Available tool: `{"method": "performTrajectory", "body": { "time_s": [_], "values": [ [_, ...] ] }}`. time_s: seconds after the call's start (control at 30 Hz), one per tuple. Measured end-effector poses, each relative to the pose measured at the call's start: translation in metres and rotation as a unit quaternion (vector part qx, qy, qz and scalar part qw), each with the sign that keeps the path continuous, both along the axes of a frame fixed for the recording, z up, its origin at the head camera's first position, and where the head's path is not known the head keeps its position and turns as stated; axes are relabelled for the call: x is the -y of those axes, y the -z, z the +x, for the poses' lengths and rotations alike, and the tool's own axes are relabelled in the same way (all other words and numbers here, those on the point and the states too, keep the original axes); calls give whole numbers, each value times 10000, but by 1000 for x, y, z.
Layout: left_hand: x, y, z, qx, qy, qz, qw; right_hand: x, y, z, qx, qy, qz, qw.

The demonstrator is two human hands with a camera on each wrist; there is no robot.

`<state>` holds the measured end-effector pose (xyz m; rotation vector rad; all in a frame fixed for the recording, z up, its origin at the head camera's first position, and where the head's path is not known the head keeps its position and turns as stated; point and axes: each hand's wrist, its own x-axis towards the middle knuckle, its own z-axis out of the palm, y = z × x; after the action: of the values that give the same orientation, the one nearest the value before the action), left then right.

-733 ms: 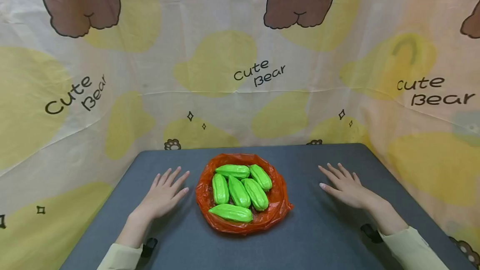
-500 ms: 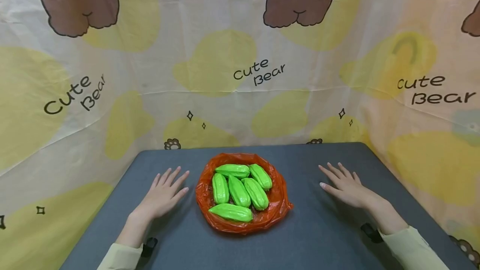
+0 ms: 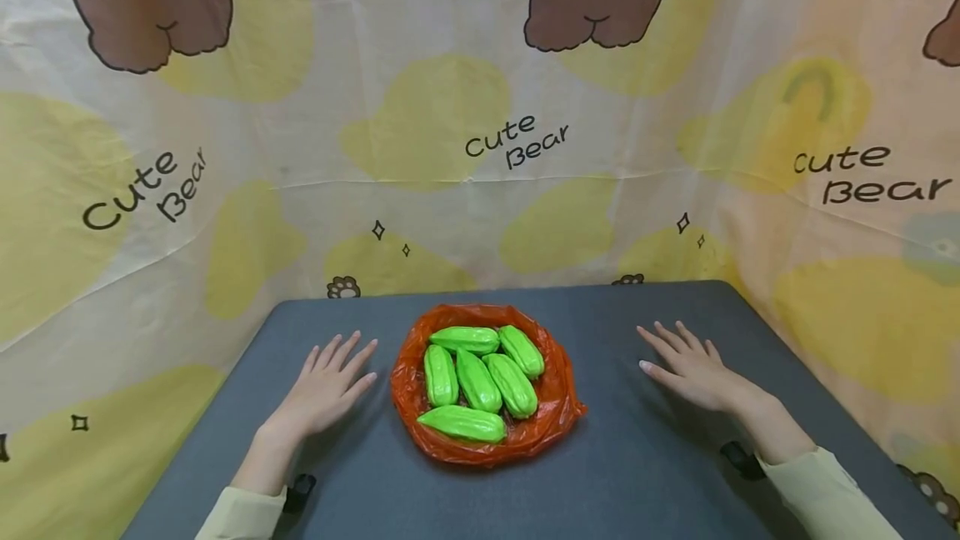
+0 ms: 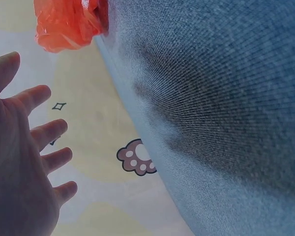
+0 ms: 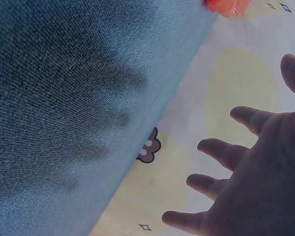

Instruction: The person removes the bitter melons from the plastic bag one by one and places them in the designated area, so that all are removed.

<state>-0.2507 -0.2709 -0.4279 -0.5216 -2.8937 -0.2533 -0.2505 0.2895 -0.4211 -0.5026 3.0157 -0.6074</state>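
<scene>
btwn l grip [image 3: 321, 390] & r grip [image 3: 696, 372]: green veg [image 3: 478, 383], apart, nearer l.

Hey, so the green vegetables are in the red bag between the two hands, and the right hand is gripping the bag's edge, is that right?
Not quite: the right hand isn't gripping the red bag. The head view shows it apart from the bag, fingers spread. The green vegetables are in the bag, between the two hands.
</scene>
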Motion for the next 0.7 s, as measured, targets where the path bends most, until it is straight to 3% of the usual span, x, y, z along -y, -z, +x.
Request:
{"method": "performTrajectory", "body": {
  "time_s": [0.37,0.7],
  "values": [
    [4,2,-5,73,0,-27,10000,-2,-1,1,48,7,-51,10000],
    [2,-2,-3,-11,-20,1,10000,-4,-4,0,100,1,-88,9999]
  ]
}}
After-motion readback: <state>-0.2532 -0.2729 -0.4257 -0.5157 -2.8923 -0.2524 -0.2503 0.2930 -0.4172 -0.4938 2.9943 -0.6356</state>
